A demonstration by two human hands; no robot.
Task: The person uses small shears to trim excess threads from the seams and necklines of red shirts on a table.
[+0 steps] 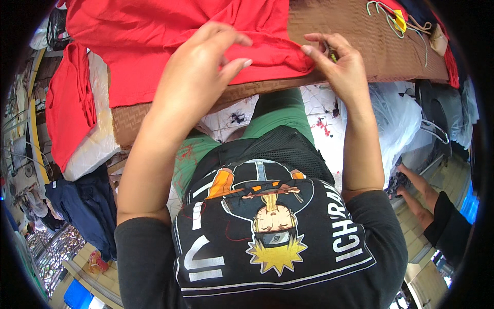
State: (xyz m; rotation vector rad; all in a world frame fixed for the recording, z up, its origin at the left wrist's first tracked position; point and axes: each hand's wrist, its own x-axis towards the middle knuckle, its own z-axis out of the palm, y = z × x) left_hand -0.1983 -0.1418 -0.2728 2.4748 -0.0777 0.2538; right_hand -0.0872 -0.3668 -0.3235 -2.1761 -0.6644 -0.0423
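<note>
Across the surface lies the red cloth. My left hand hovers over it, thumb and fingers parted; my right hand, at its edge, is curled round a tool. I'd best keep that edge smooth. The tool is mostly hidden, the cloth's far side cut off.

a table spans 10 to 2 o'clock, before the lap. on it a cloth lies from 10 to 1 o'clock, with the left hand over it at 11 o'clock and the right hand at its edge toward 1 o'clock. cords lie on the table toward 2 o'clock. a second cloth lies over a slab at 10 o'clock. a plastic bag sits toward 3 o'clock, another person's legs toward 4.
</note>
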